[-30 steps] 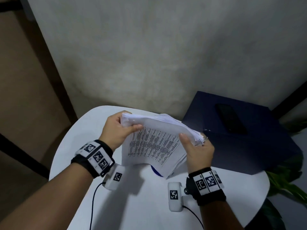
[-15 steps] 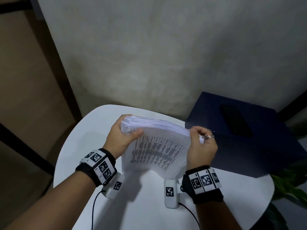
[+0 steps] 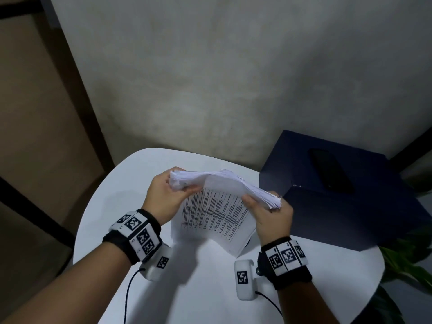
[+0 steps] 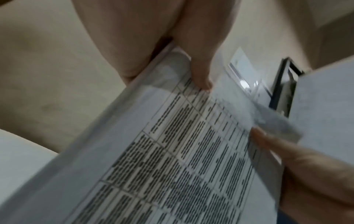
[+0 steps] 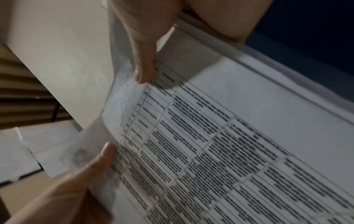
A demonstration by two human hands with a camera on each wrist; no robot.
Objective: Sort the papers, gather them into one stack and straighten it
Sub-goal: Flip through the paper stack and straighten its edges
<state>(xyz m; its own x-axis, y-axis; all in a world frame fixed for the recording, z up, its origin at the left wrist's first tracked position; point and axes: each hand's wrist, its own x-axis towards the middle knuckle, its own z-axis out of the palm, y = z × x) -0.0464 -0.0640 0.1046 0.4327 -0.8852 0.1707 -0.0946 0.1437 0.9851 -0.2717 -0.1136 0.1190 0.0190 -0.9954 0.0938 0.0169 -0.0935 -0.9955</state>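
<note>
We hold the paper stack [image 3: 219,202] above the white counter [image 3: 112,202], left hand [image 3: 163,197] and right hand [image 3: 271,218] each pinching an upper corner; light, floppy and slippery, it sags between them, so squaring likely needs firm side-edge grips.

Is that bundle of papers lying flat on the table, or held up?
Held up. The left hand and right hand grip the stack of papers by its top corners; it bows between them, above the white table.
</note>
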